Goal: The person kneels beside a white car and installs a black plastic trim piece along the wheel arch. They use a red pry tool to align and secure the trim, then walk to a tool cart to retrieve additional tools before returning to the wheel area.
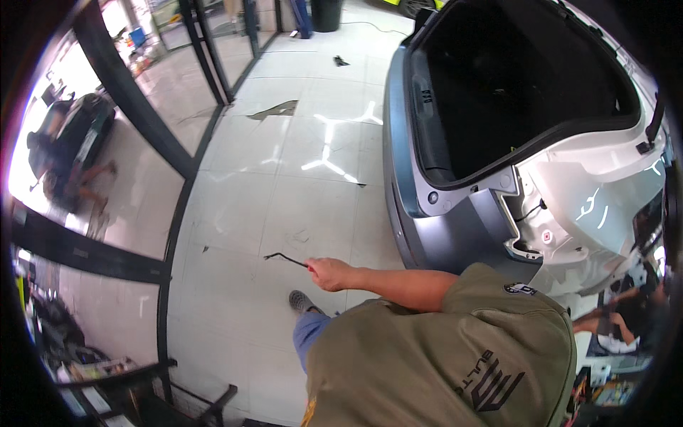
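My right hand (329,275) is closed around the red handle of a thin pry tool (286,257). Its black shaft points left, bent near a tip that looks split. The right arm reaches left from an olive sleeve, over the tiled floor and apart from the car. Beside the arm stands a car's rear end, with a dark back window (526,92) and a grey-blue lower panel (455,228). At its corner a white body recess (544,231) is exposed, with a short black cable (530,212) coming out. My left hand is not in view.
Dark-framed glass doors (186,171) run along the left. A broken floor tile (276,110) and a small black piece (341,61) lie farther ahead. A dark bin (327,14) stands at the back. Another person (629,313) shows at the right rim.
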Demonstrator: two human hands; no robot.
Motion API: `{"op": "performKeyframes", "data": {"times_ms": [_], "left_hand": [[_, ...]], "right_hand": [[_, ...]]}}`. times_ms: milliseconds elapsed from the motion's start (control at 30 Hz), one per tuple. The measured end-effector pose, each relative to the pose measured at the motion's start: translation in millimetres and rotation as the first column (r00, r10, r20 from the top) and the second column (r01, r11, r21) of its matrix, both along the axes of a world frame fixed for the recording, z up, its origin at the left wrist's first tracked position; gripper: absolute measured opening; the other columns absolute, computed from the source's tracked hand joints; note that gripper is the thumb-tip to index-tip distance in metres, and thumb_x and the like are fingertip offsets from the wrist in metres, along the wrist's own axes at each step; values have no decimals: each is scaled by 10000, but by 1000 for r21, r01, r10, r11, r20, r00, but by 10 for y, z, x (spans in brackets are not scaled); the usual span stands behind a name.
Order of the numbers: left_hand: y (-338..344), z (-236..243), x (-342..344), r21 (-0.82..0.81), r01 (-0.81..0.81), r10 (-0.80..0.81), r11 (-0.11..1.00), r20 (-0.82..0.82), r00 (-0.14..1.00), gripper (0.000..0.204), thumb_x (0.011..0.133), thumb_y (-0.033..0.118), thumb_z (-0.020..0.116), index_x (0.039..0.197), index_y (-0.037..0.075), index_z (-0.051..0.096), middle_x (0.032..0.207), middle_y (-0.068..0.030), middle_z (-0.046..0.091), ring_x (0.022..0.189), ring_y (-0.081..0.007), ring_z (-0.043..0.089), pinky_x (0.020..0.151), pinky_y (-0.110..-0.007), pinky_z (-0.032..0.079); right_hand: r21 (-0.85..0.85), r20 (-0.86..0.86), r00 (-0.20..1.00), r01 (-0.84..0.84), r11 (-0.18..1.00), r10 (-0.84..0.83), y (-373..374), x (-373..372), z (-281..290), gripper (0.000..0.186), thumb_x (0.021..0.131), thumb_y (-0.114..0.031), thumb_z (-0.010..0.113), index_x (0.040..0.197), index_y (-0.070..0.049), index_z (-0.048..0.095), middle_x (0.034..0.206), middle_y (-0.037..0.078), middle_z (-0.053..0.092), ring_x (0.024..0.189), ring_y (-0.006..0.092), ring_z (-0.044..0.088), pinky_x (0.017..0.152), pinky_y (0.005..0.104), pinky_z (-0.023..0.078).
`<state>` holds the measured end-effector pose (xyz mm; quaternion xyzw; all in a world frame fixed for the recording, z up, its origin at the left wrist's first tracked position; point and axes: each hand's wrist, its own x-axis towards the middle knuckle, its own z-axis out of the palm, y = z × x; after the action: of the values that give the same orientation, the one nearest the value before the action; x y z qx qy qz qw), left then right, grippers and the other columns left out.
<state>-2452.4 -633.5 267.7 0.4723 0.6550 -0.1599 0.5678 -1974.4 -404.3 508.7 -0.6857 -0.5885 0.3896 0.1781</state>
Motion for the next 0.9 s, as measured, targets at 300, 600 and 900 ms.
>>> {"op": "performKeyframes", "data": {"times_ms": [300, 600, 900], "left_hand": [[6165, 500, 986, 234, -213, 231, 949, -54, 971, 182, 909, 252, 476, 959, 90, 543, 735, -87, 569, 555, -225, 557, 407, -331, 399], [8998, 940, 3596, 241, -127, 87, 962, 172, 981, 298, 922, 296, 470, 1099, 61, 516, 866, -94, 586, 667, -210, 598, 517, -325, 456], [10184, 290, 4971, -91, -185, 189, 978, 34, 981, 352, 926, 290, 483, 1127, 9, 545, 974, -179, 617, 784, -254, 622, 618, -355, 497]], "right_hand": [[60, 50, 913, 403, 913, -406, 1549, 1059, -41, 299, 806, -168, 512, 1064, -17, 526, 1085, 201, 567, 951, 384, 573, 813, 443, 467], [-201, 2, 910, 407, 891, -415, 3382, 2610, -744, 275, 813, -184, 516, 1044, -41, 558, 979, 196, 620, 935, 366, 588, 803, 464, 460], [86, -63, 896, 444, 892, -440, 6185, 4972, 87, 319, 900, -239, 485, 1141, -30, 482, 962, 210, 613, 894, 381, 587, 763, 469, 450]]}}
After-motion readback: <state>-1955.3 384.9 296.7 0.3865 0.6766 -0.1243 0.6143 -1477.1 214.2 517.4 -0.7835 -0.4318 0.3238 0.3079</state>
